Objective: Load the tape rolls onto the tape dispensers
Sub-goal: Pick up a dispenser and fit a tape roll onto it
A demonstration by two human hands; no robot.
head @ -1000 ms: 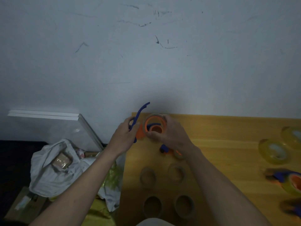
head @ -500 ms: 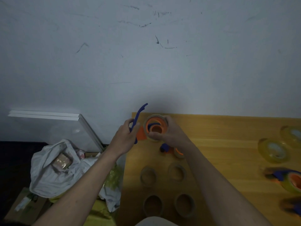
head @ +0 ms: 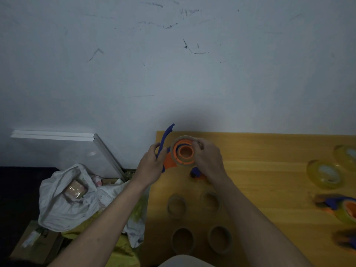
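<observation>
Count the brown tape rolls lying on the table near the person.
4, in a square between the forearms: far left, far right, near left, near right. Arms may hide others.

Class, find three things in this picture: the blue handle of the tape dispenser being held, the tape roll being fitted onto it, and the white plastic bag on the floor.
blue handle (head: 166,135), head view, on its upper curved stretch.
tape roll (head: 178,140), head view, on its upper left rim.
white plastic bag (head: 57,205), head view, on its crumpled front.
</observation>
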